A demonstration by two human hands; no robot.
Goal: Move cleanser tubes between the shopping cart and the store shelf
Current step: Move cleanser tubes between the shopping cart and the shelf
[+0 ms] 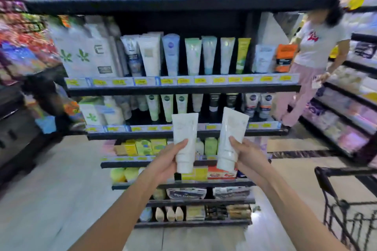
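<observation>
I hold two white cleanser tubes upright, caps down, in front of the store shelf [183, 88]. My left hand [169, 161] grips the left tube [184, 140] around its lower half. My right hand [247, 157] grips the right tube [231, 138], which leans slightly to the right. Both tubes hang in the air before the lower shelves, apart from each other. A row of standing cleanser tubes [191, 56] fills the shelf at eye level. The black shopping cart [346, 199] shows at the lower right, only its front rim and wire side in view.
A person in a white shirt and pink trousers [312, 63] stands in the aisle to the right of the shelf. More shelving [350, 108] runs along the right side. Colourful goods [22, 43] crowd the left. Pale floor tiles [51, 189] lie below.
</observation>
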